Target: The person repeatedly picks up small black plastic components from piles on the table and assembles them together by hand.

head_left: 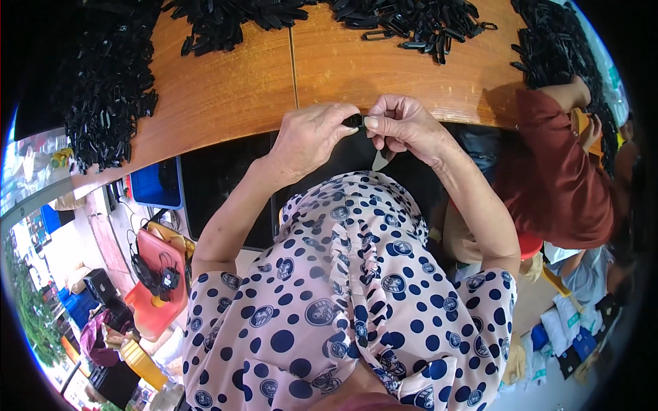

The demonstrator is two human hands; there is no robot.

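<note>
Over the table's near edge, my two hands meet around a small black plastic piece (354,121). My left hand (305,140) is closed, pinching the piece between thumb and fingers. My right hand (410,129) is closed too, its thumb and forefinger at the piece's right end. Below the curled fingers of that hand juts a pale, pointed, blade-like tip (380,162); the rest of it is hidden. Fingers cover most of the black piece, so its full shape cannot be made out.
Heaps of black plastic pieces (439,27) lie along the far side of the wooden table (226,82), with another pile (110,89) at the left. A person in a dark red sleeve (548,171) works close on my right. A blue crate (156,183) and red chair (161,294) stand left.
</note>
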